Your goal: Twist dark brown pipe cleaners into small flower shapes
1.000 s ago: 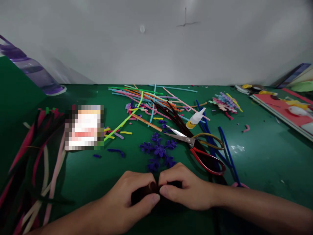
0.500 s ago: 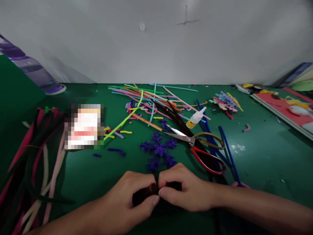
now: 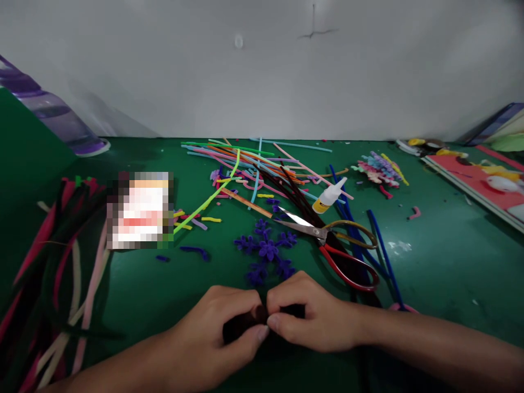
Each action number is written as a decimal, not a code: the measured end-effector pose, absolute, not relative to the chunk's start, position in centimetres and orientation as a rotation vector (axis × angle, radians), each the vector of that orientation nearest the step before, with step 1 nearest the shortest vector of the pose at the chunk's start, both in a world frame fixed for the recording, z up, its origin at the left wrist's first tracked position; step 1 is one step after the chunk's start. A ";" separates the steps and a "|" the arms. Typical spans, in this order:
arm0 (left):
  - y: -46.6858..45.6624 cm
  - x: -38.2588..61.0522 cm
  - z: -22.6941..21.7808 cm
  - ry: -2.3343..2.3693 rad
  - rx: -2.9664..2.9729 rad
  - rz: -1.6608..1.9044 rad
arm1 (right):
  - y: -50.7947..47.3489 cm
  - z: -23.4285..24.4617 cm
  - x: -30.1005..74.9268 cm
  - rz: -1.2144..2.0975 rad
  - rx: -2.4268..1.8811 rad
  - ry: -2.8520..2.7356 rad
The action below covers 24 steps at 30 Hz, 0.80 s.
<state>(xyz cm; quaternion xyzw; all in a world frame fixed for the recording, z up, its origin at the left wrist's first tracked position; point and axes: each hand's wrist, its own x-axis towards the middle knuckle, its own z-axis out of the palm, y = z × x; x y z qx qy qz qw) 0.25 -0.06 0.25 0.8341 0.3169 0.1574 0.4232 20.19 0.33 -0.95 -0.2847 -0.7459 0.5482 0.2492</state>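
Dark fuzzy piece: a dark brown pipe cleaner piece point(image 3: 245, 323) sits low in the middle, pinched between both hands, just above the green table point(image 3: 442, 273).
Left hand: the left hand point(image 3: 216, 333) has its fingers curled tight on the piece's left end.
Right hand: the right hand point(image 3: 313, 319) pinches the right end; the thumbs touch.
Purple flowers: purple pipe cleaner flowers point(image 3: 268, 251) lie just behind the hands.
Scissors: red-handled scissors point(image 3: 331, 245) lie near the flowers, on the right.
Glue bottle: a small glue bottle point(image 3: 327, 197) lies tipped over among loose pipe cleaners point(image 3: 254, 164); I cannot tell what is inside.
Bundle: a pipe cleaner bundle point(image 3: 61, 262) lies far left.
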 end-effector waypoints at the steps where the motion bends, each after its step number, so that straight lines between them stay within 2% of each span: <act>1: -0.1 0.3 0.2 0.795 2.091 0.394 | 0.3 -0.9 20.2 1.494 -0.775 -2.033; 24: -0.1 0.4 0.5 0.786 2.161 0.341 | 0.4 -1.0 20.3 1.532 -0.719 -2.090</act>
